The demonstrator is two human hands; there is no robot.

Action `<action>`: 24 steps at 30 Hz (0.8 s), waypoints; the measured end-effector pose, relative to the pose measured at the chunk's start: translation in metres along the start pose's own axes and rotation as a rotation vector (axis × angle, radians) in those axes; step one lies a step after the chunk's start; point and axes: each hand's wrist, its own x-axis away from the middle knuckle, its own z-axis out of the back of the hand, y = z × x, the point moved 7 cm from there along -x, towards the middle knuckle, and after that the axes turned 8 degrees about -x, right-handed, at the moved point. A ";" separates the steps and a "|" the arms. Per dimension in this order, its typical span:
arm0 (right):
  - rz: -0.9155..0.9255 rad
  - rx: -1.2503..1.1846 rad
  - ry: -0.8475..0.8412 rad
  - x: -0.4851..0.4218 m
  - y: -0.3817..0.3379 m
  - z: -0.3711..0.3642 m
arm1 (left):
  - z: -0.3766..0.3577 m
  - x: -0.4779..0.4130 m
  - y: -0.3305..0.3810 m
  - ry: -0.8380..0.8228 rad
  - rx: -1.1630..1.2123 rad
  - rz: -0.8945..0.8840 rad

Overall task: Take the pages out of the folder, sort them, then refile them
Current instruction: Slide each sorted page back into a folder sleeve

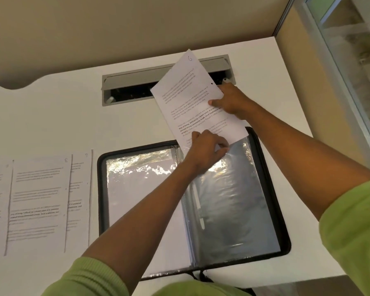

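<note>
One white printed page marked 6 (198, 99), long axis slanting up-left out of the clear right-hand sleeve (233, 195), pinched by your right hand (233, 101) (left hand (205, 150) clamped on sleeve mouth).

We see the black-edged folder (273, 189) lying open, its clear sleeves shining. A printed page (192, 99) marked 6 tilts up from the right sleeve's top. Three more pages (39, 201) lie overlapped just left.

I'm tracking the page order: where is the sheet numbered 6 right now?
In the head view, sheet 6 is held by both hands, right hand and left hand, above the far right corner of the open folder.
</note>
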 end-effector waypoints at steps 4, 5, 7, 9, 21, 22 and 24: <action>0.010 -0.030 -0.007 -0.004 0.001 -0.004 | -0.010 -0.005 0.024 0.007 0.042 0.009; 0.016 -0.034 -0.004 -0.004 0.000 -0.005 | -0.011 -0.007 0.028 0.013 0.055 0.015; 0.019 -0.039 0.003 -0.003 0.000 -0.006 | -0.013 -0.008 0.034 0.031 0.110 0.044; 0.010 -0.059 0.020 -0.003 0.003 -0.006 | -0.015 -0.010 0.037 0.061 0.164 0.078; -0.092 -0.188 0.128 0.004 0.030 0.003 | -0.009 -0.022 0.039 0.160 0.285 0.177; -0.104 -0.195 0.136 0.004 0.031 0.005 | -0.009 -0.022 0.041 0.147 0.252 0.169; -0.129 -0.214 0.150 0.004 0.031 0.009 | -0.008 -0.023 0.044 0.124 0.147 0.138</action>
